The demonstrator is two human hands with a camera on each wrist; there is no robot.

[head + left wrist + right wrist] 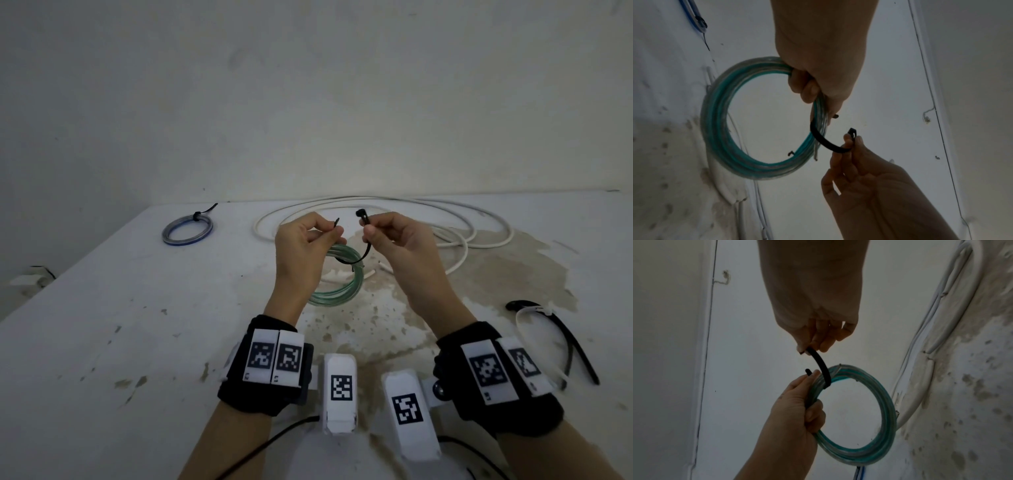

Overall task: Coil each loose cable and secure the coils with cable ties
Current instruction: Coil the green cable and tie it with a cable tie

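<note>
A green and clear cable coil (337, 284) (721, 123) (875, 431) hangs above the table from my left hand (305, 240) (818, 65) (797, 412), whose fingers curl round its strands. The same hand pinches the thin tail of a black cable tie (356, 257) (830, 144) (821, 365). The tie loops under the coil. My right hand (394, 240) (857, 164) (818, 321) pinches the tie just below its head end. The two tie ends stand a small gap apart.
A loose white cable (445, 219) sprawls over the far side of the table. A blue coil (187, 230) with a black tie on it lies at the far left. Spare black and white ties (555, 329) lie at the right. A wall rises behind the table.
</note>
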